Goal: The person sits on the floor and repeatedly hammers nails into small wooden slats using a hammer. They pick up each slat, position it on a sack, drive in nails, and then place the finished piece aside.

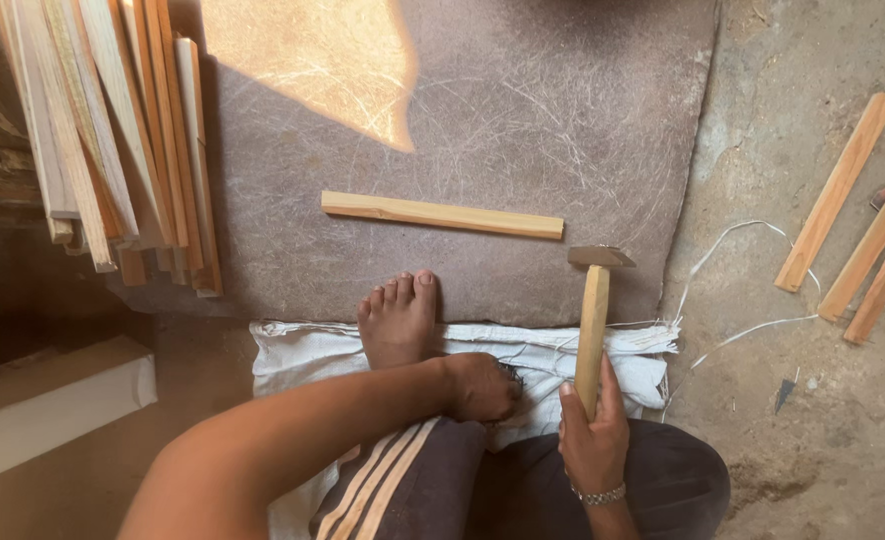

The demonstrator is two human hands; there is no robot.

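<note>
Workshop floor, grey mat [523,130] over concrete. Right hand [593,435] wrapped tight on hammer [594,320] handle, head up, near slat's right end. Left hand [483,388] bunched, apparently pinching small dark nails. Single wooden slat [443,214] flat on mat, nothing joined yet. Slat stack [123,140] far left, loose slats [863,220] right.

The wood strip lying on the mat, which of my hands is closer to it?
Right. The right hand grips the hammer handle, below the strip's right end. The left hand sits lower on the white cloth, beside the foot.
</note>
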